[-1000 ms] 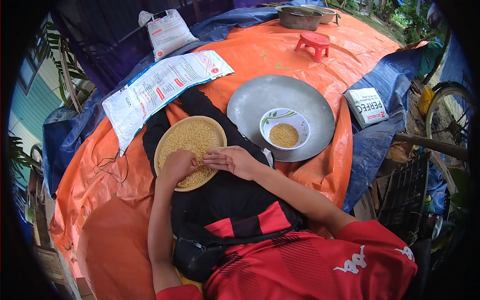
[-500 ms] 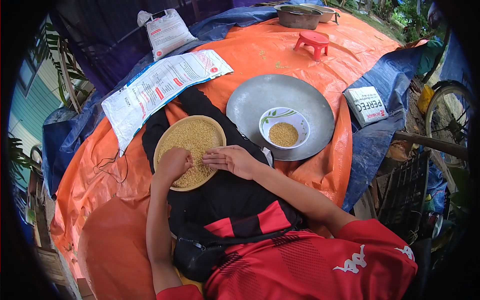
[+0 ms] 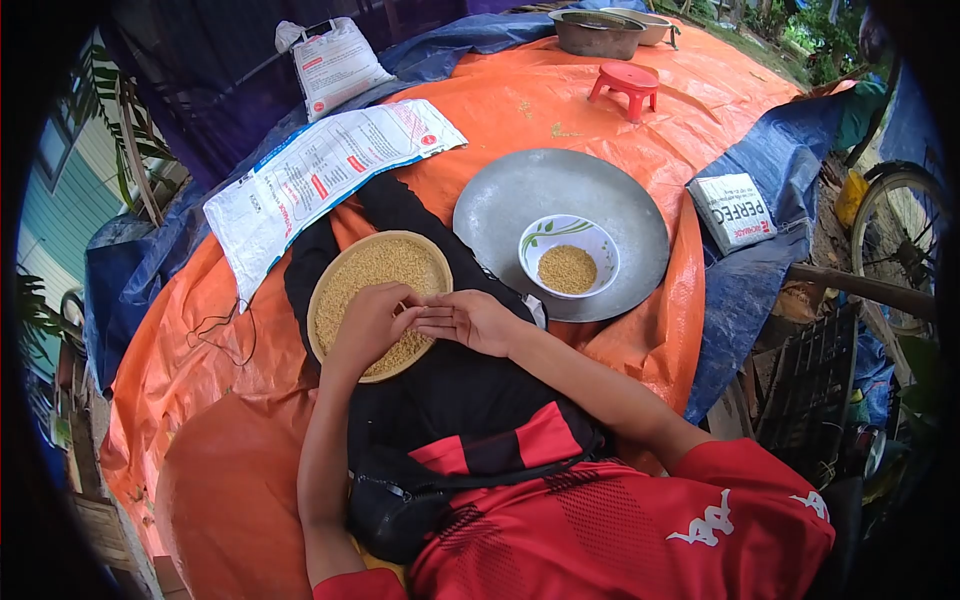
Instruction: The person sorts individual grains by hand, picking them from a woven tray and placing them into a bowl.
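A round tan basin (image 3: pixel 438 268) of yellowish grain rests on black-trousered legs. Over its right part, my left hand (image 3: pixel 376 318) has thumb and fingers curled together, its fingertips meeting my right hand; anything in the pinch is too small to name. My right hand (image 3: pixel 472 320) lies at the basin's right rim, palm turned up and fingers bent slightly, with no object visible in it. To the right, a white bowl with green leaf patterns (image 3: pixel 535 240) holds more grain and sits on a large grey metal tray (image 3: pixel 490 215).
An orange tarp (image 3: pixel 240 450) spreads beneath everything. A flattened white sack (image 3: pixel 330 170) lies beyond the basin, with a standing bag (image 3: pixel 335 65) behind it. A red stool (image 3: pixel 628 82) and metal basins (image 3: pixel 600 38) are farther back. A folded sack (image 3: pixel 733 210) lies right.
My left hand has moved right across the basin, up to the fingers of my right hand. My right hand has stayed nearly in place, its fingers a little more bent.
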`<state>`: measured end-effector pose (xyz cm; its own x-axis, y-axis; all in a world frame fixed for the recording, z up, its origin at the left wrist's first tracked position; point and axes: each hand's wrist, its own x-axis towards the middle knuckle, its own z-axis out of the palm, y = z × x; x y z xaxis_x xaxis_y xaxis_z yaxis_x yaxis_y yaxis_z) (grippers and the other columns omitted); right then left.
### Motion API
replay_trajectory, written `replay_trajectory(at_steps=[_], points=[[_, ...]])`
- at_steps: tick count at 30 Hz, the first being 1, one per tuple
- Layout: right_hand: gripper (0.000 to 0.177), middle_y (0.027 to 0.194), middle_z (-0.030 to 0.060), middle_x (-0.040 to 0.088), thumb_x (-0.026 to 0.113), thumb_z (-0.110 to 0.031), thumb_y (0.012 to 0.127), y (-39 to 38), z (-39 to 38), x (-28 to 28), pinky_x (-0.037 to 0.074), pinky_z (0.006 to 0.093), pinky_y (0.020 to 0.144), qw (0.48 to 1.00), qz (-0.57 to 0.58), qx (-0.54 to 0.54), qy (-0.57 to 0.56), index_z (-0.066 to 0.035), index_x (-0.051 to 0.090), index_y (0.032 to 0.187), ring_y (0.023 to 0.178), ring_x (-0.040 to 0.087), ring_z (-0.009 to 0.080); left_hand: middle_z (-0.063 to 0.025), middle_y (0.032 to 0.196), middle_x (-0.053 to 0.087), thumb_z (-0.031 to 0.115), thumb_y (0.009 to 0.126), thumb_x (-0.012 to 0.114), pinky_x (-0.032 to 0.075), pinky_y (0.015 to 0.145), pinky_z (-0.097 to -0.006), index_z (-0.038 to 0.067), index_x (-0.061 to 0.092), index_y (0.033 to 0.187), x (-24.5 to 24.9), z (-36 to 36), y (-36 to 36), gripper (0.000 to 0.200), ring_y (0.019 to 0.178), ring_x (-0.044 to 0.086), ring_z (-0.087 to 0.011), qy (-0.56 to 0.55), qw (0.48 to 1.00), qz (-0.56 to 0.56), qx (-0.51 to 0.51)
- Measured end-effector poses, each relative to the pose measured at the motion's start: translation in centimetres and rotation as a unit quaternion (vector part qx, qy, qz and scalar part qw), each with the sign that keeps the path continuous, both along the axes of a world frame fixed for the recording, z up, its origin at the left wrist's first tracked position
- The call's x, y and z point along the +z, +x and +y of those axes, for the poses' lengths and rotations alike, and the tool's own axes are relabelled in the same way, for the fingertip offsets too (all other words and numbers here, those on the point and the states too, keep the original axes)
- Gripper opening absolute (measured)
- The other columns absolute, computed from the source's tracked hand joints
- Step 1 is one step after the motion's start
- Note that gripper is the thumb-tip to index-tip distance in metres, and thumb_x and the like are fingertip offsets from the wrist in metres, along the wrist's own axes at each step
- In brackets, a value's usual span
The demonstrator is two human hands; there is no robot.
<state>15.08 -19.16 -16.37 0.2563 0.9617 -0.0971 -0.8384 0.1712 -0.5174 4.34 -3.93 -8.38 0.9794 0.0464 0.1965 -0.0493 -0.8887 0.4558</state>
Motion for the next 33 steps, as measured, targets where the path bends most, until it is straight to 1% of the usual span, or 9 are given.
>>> replay_trajectory(at_steps=[1,4,7,10,13,16,19,22,33], points=[[0.036,0.12,0.0261,0.058,0.04,-0.013,0.099,0.1,0.0,0.0,0.048,0.0385,0.101,1.0,0.003,0.005,0.001,0.013,0.047,0.123,0.115,0.058,0.0329,-0.0104,0.078,0.064,0.013,0.078,0.068,0.048,0.067,-0.0384,0.003,0.065,0.081,0.0,-0.3,0.1,0.012,0.074,0.062,-0.0275,-0.04,0.999,0.008,-0.004],[0.037,0.123,0.027,0.055,0.04,-0.013,0.099,0.4,0.0,-0.1,0.046,0.0387,0.104,1.0,0.016,0.016,0.012,0.014,0.046,0.124,0.117,0.057,0.0337,-0.01,0.078,0.063,0.013,0.078,0.069,0.048,0.066,-0.0362,0.002,0.065,0.08,0.3,-0.2,0.0,0.012,0.073,0.062,-0.0259,-0.016,1.0,-0.024,0.001],[0.038,0.126,0.0277,0.053,0.039,-0.014,0.1,0.5,0.1,-0.4,0.045,0.039,0.105,0.999,0.032,0.023,0.029,0.014,0.045,0.124,0.119,0.055,0.0343,-0.0104,0.081,0.064,0.014,0.077,0.07,0.048,0.067,-0.0372,0.003,0.066,0.082,0.1,1.6,-0.2,0.013,0.074,0.062,-0.0267,0.027,0.999,-0.032,0.021],[0.038,0.128,0.0278,0.052,0.039,-0.014,0.1,0.6,0.2,-0.5,0.044,0.0392,0.106,0.998,0.039,0.03,0.029,0.014,0.045,0.126,0.12,0.054,0.0344,-0.0107,0.082,0.065,0.016,0.074,0.072,0.049,0.07,-0.0392,0.004,0.067,0.081,-0.8,3.6,-1.0,0.015,0.078,0.063,-0.028,0.1,0.993,0.04,0.048],[0.038,0.128,0.0274,0.052,0.04,-0.015,0.1,0.6,0.4,-0.8,0.045,0.0388,0.105,0.999,0.029,0.028,0.023,0.013,0.046,0.126,0.12,0.054,0.0338,-0.0113,0.079,0.066,0.017,0.072,0.073,0.049,0.071,-0.0412,0.005,0.068,0.081,-1.9,3.5,-1.4,0.016,0.08,0.064,-0.0295,0.135,0.987,0.073,0.046],[0.038,0.126,0.0268,0.054,0.042,-0.016,0.1,0.5,0.4,-0.8,0.046,0.0385,0.104,1.0,0.009,0.02,0.015,0.012,0.047,0.125,0.119,0.055,0.0331,-0.0119,0.074,0.067,0.013,0.07,0.072,0.05,0.07,-0.0387,0.003,0.069,0.078,-3.3,4.1,-0.8,0.013,0.072,0.065,-0.0284,0.096,0.989,0.106,0.037],[0.037,0.125,0.0263,0.056,0.043,-0.015,0.1,0.4,0.4,-0.9,0.047,0.0383,0.103,1.0,0.0,0.016,0.018,0.012,0.048,0.124,0.117,0.057,0.0327,-0.0132,0.077,0.067,0.013,0.071,0.07,0.049,0.072,-0.0426,0.005,0.069,0.08,-3.1,4.1,-0.8,0.012,0.079,0.064,-0.0312,0.111,0.985,0.126,0.036],[0.037,0.124,0.0261,0.056,0.044,-0.015,0.099,0.4,0.3,-0.8,0.047,0.0383,0.102,1.0,-0.002,0.016,0.02,0.012,0.048,0.124,0.117,0.057,0.0327,-0.0142,0.078,0.067,0.012,0.072,0.068,0.049,0.072,-0.0434,0.005,0.069,0.079,-2.5,4.0,-0.9,0.01,0.079,0.064,-0.032,0.099,0.985,0.134,0.054],[0.037,0.122,0.0261,0.057,0.045,-0.015,0.098,0.2,0.2,-0.4,0.048,0.0385,0.101,1.0,0.0,0.012,0.016,0.012,0.048,0.123,0.116,0.058,0.0326,-0.015,0.081,0.065,0.016,0.079,0.063,0.048,0.072,-0.0449,0.004,0.064,0.081,-1.5,3.6,-1.2,0.012,0.081,0.063,-0.0333,0.117,0.988,0.078,0.066]])
